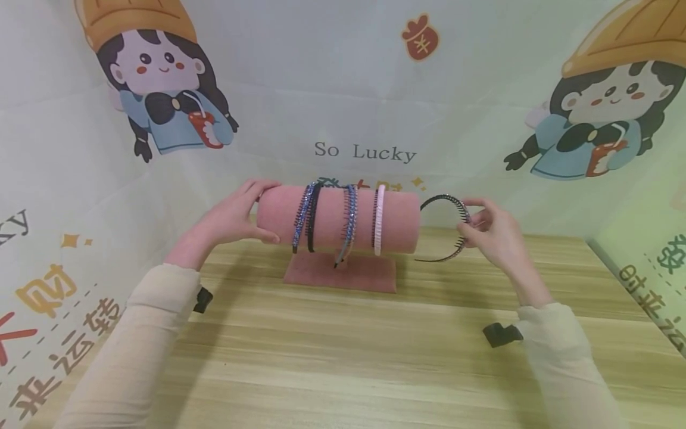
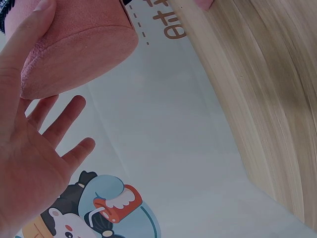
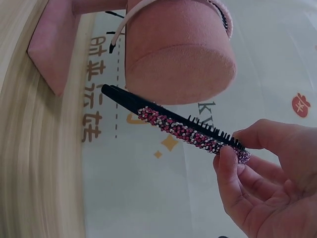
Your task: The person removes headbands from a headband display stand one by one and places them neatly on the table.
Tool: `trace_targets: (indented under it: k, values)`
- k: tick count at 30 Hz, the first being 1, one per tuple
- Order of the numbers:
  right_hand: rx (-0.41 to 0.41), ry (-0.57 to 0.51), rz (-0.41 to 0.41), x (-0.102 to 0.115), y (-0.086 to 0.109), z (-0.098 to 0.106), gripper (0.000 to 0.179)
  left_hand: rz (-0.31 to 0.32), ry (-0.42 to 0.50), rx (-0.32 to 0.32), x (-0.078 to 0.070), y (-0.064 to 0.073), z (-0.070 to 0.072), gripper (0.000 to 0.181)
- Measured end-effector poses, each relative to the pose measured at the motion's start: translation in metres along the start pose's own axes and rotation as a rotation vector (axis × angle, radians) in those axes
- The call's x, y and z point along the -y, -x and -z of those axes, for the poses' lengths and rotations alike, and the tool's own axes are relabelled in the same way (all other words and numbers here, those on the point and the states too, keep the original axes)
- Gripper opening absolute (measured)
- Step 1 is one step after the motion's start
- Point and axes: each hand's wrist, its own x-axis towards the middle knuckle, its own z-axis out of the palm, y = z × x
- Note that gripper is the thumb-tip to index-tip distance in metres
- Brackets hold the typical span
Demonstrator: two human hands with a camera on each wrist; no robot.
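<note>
Four headbands straddle a pink roll on one stand base; a fifth, a jewelled headband, sits just beyond the roll's right end, pinched between the right hand's thumb and fingers. The bench stretches forward, printed cloth behind. Arms outstretched, the left hand, partly spread, grips the roll's left end.

High head view, forward-down; close wrist views; pink roll in all
</note>
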Motion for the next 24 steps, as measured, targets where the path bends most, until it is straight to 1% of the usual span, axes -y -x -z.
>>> trace_targets:
  k: [5, 14, 19, 24]
  values:
    - [-0.009, 0.028, -0.001, -0.003, 0.001, 0.005, 0.048, -0.001, -0.002, -0.001, 0.000, 0.001, 0.000, 0.104]
    - [-0.029, 0.110, 0.018, -0.009, 0.001, 0.017, 0.045, -0.003, -0.008, -0.003, 0.002, -0.001, 0.000, 0.105]
    - [-0.030, 0.146, 0.031, -0.011, 0.000, 0.023, 0.044, -0.009, -0.008, -0.003, 0.002, -0.001, 0.000, 0.105]
    - [-0.024, 0.206, 0.035, -0.013, 0.000, 0.030, 0.044, -0.007, -0.002, -0.004, 0.002, -0.001, -0.001, 0.105]
